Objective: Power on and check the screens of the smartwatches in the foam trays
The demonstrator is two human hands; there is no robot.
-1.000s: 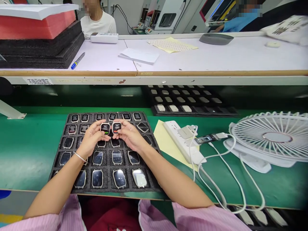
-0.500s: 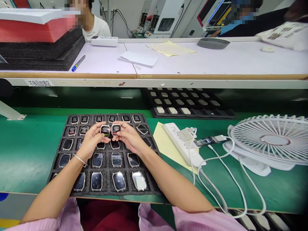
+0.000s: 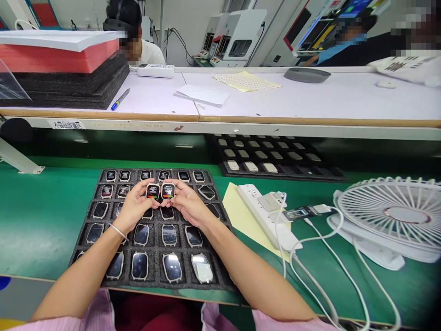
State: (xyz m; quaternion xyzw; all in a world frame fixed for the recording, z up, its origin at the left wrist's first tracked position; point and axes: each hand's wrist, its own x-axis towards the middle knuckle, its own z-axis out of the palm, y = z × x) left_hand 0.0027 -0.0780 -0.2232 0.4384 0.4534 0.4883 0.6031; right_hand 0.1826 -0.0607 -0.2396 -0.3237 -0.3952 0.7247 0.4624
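My left hand [image 3: 138,205] pinches a square smartwatch case [image 3: 152,191] by its edges, its lit screen showing text above a red and green strip. A second smartwatch case [image 3: 168,190], likewise lit, is gripped in my right hand [image 3: 188,202]. The two watches are held side by side, faces up, over a black foam tray [image 3: 155,271]. Strapless watch cases sit in rows of pockets in that tray. Those in the back rows show lit text; most front ones, such as this watch [image 3: 139,265], look dark. My hands and forearms hide part of the tray.
On the right are a white power strip [image 3: 265,211] with chargers, looping white cables [image 3: 330,303] and a white fan [image 3: 389,211]. Another tray [image 3: 282,172] of pale pieces lies under the shelf [image 3: 258,105]. Foam sheets [image 3: 62,87] are stacked upper left. A person [image 3: 149,53] sits beyond.
The camera view has shifted, so the scene sits slightly lower and to the right. Both hands still hold the watches. Colours at the bottom of the two screens differ from before.
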